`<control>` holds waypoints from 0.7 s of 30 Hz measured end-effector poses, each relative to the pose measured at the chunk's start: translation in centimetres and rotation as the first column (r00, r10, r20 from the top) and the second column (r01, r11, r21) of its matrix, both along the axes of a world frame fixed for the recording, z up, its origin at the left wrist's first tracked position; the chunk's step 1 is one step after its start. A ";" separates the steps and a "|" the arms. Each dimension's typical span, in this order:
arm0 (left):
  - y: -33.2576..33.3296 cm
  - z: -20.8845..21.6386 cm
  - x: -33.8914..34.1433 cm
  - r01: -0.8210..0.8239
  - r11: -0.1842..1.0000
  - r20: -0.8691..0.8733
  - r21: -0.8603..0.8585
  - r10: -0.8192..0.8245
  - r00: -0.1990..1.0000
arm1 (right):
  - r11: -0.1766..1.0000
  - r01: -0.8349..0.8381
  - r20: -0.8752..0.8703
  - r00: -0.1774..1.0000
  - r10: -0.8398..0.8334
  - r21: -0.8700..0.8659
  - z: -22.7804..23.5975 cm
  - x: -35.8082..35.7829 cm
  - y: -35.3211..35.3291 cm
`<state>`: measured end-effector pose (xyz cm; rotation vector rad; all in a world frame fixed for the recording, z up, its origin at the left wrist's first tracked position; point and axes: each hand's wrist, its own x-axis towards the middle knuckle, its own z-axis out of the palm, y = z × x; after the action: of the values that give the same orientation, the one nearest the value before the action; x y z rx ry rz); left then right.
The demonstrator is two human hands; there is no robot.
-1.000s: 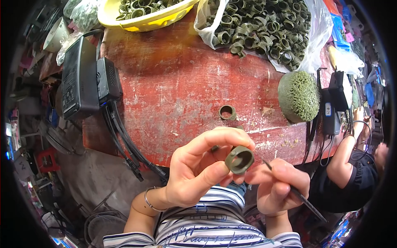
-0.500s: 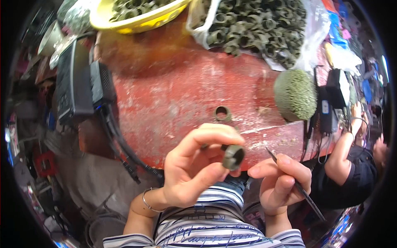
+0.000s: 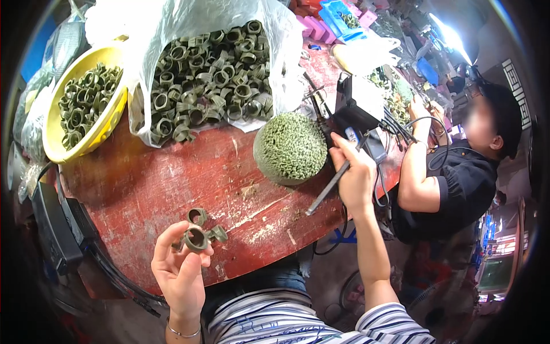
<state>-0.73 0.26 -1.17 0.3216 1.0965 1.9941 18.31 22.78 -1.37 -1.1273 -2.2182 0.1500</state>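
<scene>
My left hand [image 3: 182, 275] is near the table's front edge, thumb and fingers pinching a dark green ring [image 3: 196, 239]. Just beyond it lies a second green ring [image 3: 196, 216] on the tabletop. A further small green ring [image 3: 217, 233] shows beside the held one; whether it touches my fingers I cannot tell. Over to the right, my right hand [image 3: 356, 175] grips a slim dark rod-like tool [image 3: 327, 188], its tip slanting down toward the table. The hand is beside a black device and a round grey-green thing [image 3: 291, 149] with a rough, grainy top.
On the red worn table [image 3: 143, 183], a clear plastic bag [image 3: 140, 109] full of green rings and a yellow basket [image 3: 51, 135] of rings stand at the back. Black boxes [image 3: 54, 229] with cables sit at left, a black device [image 3: 350, 112] at right. A co-worker [image 3: 452, 178] sits at the right.
The view has swung to the right. My right hand has moved away from the left, out to the black device, with the tool still held. My left hand keeps its ring.
</scene>
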 end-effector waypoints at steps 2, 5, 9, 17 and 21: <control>-0.1 0.2 0.1 0.004 1.000 -0.031 -0.001 -0.004 1.000 | 0.996 0.052 -0.012 0.999 -0.053 -0.078 -1.1 -0.2 0.0; 0.1 0.3 0.2 0.007 1.000 -0.071 -0.029 -0.009 0.997 | 0.980 0.063 -0.125 0.988 -0.088 -0.191 -0.9 -0.8 0.1; 0.4 0.1 0.4 -0.017 1.000 -0.067 -0.008 0.017 0.998 | 0.992 0.037 -0.148 0.988 -0.055 -0.122 0.8 -0.7 -1.0; 0.6 -0.4 0.9 -0.136 0.990 -0.215 -0.029 0.127 0.968 | 0.920 -0.130 -0.346 0.938 -0.006 -0.370 1.4 0.4 -6.7; 0.8 0.1 1.5 -0.178 0.979 -0.286 -0.104 0.142 0.948 | 0.937 -0.081 -0.205 0.979 0.011 -0.339 0.1 1.2 -8.6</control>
<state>0.81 1.02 -1.10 0.4670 1.4622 2.0506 19.49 14.16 -1.24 -1.1829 -2.0856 0.6695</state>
